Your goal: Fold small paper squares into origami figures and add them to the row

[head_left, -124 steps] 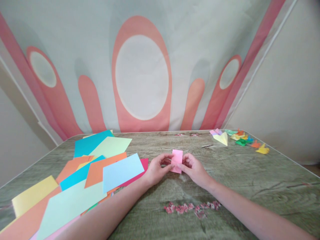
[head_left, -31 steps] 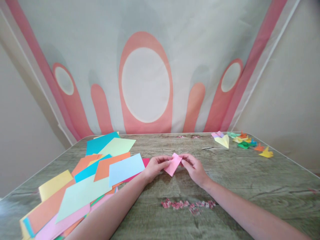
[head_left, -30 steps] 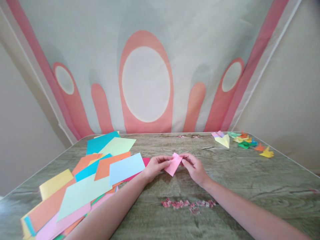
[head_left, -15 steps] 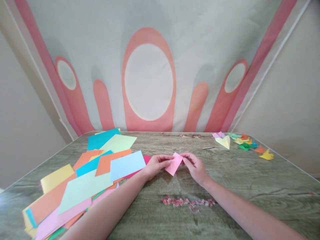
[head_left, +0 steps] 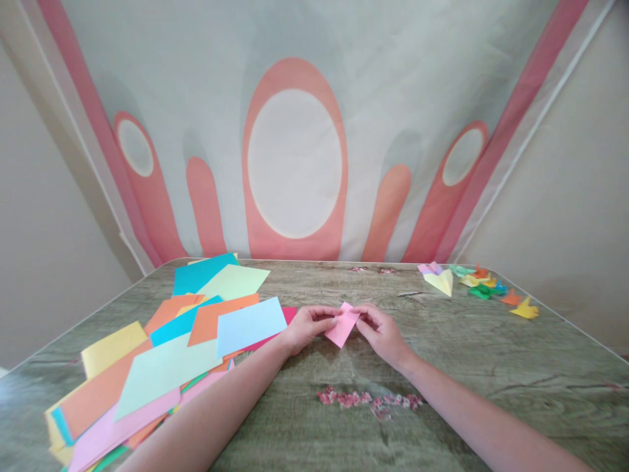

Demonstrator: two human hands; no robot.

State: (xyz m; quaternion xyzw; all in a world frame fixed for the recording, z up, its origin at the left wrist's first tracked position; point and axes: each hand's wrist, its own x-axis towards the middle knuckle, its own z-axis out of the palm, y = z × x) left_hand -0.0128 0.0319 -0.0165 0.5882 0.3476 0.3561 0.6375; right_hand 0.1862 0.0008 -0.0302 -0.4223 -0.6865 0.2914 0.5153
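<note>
A small pink folded paper (head_left: pixel 343 330) is held just above the middle of the table, tilted with one corner pointing down toward me. My left hand (head_left: pixel 310 328) pinches its left edge between thumb and fingers. On the opposite side, my right hand (head_left: pixel 381 333) grips the upper right edge, thumb in front and fingers behind. The fingertips behind the paper are partly hidden. Close to my left hand lies a light blue sheet (head_left: pixel 250 326), with a crimson sheet (head_left: pixel 289 315) showing from under it.
Loose coloured sheets, among them a pale green one (head_left: pixel 164 373), spread over the table's left side. At the far right sit paper planes (head_left: pixel 439 280) and several small folded paper figures (head_left: pixel 525 308). A printed cloth (head_left: pixel 295 164) hangs behind the wood-patterned table (head_left: pixel 472 373).
My right fingers have shifted slightly inward over the paper's upper right edge. The left hand keeps its pinch, and the sheets and folded figures stay where they were.
</note>
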